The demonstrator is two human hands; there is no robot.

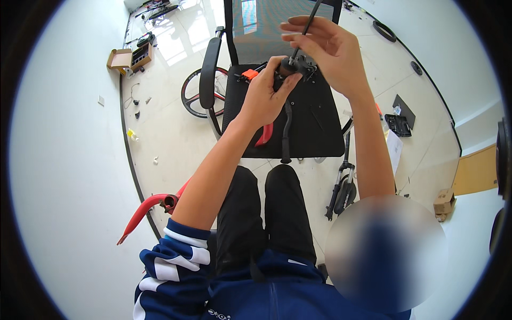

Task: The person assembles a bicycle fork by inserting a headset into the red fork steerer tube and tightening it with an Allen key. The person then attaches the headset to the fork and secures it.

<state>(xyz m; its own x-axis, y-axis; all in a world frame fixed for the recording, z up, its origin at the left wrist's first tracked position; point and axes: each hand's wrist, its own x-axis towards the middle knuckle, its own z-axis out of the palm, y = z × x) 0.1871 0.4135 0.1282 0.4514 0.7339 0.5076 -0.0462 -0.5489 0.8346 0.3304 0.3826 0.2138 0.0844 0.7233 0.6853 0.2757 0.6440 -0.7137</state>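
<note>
Over black mesh chair (314,122) — left hand (264,96) grips brake lever (294,66), right hand (325,45) pinches cable (308,24).
</note>
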